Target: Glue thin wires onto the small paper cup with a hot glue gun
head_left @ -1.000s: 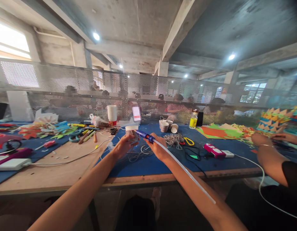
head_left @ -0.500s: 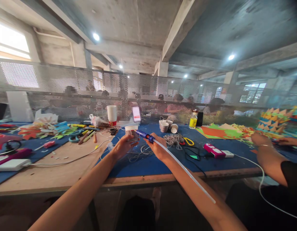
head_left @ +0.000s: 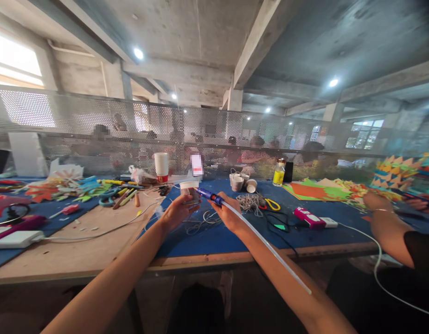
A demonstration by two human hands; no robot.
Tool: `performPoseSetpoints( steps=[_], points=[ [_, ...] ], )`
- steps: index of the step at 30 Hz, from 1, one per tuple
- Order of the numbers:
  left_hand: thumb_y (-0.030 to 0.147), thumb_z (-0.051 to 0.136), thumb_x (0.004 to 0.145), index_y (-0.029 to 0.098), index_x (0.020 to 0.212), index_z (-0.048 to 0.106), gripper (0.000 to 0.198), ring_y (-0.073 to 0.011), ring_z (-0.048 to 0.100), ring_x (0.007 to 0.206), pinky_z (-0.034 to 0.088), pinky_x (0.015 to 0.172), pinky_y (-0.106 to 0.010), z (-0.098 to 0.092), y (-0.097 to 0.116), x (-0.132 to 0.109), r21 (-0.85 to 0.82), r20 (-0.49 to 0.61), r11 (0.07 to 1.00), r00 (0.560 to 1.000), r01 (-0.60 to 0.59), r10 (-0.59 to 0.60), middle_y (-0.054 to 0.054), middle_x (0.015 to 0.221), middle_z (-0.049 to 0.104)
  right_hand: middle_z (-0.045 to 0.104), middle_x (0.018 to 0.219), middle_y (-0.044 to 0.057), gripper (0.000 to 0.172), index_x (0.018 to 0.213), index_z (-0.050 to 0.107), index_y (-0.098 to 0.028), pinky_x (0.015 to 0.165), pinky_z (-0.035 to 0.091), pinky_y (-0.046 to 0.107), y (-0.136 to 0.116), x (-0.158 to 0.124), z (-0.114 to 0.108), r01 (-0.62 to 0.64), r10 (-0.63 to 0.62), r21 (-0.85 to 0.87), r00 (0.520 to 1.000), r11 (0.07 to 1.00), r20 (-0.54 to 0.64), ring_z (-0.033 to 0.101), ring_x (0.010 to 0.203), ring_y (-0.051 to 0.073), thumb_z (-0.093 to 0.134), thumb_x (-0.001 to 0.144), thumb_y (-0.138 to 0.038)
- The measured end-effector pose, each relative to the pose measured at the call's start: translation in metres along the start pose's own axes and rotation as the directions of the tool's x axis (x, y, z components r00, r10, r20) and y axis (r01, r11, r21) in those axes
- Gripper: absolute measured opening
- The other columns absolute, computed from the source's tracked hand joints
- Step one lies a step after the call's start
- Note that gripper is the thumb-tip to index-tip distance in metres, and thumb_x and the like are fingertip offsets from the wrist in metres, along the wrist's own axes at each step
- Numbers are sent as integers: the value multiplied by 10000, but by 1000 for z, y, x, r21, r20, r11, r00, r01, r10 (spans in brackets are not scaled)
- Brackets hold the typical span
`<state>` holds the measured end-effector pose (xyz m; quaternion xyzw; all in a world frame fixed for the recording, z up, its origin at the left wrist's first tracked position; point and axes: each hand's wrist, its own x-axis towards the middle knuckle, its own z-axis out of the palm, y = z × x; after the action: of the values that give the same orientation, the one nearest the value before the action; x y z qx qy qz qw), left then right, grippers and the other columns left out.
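My left hand [head_left: 178,209] is closed around a paper cup [head_left: 189,185] whose white rim faces up and whose lower part looks wrapped in grey. In my right hand [head_left: 227,212] is a blue glue gun [head_left: 208,193], its nozzle at the cup's right side near the rim. A long clear glue stick [head_left: 270,248] sticks out of the gun's back end and lies along my right forearm. Beyond my hands, several small cups [head_left: 237,182] stand or lie on the blue mat. Grey cord [head_left: 251,204] is heaped beside yellow-handled scissors [head_left: 272,204].
A stack of paper cups [head_left: 162,165] stands at the back, left of a propped phone [head_left: 196,165]. A yellow-labelled bottle [head_left: 279,173] is right of centre. A magenta device [head_left: 309,218] trails a white cable. Tools and paper scraps crowd the left; a co-worker's arm [head_left: 388,227] reaches in at right.
My hands, the cup and the glue gun stay nearly in place. At the far right, the co-worker's other hand has shifted and a dark, long object now shows by it.
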<state>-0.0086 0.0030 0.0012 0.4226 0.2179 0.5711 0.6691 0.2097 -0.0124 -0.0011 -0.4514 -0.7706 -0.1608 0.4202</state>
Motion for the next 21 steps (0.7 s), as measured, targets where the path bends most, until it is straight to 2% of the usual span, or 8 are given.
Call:
performPoseSetpoints(
  steps=[16,21],
  points=[
    [153,640,830,173,1146,704,323,-253,732,968,521,916,-392,-9,-2,2,-9,67,1000,998,4,-4,-93,1024,786,742,809,22,285,969,637,-203,598,324,241,2,-1,2,7,-8,-13,1000,1000,-20,693,720,170,571,1001,-479],
    [149,637,826,182,1122,706,306,-255,736,959,524,901,-388,-5,-1,0,-13,42,1000,999,7,-6,-86,994,789,744,814,23,291,971,638,-205,602,328,241,2,-1,3,-5,5,-8,1000,1000,-21,696,726,172,566,1002,-486]
  ],
)
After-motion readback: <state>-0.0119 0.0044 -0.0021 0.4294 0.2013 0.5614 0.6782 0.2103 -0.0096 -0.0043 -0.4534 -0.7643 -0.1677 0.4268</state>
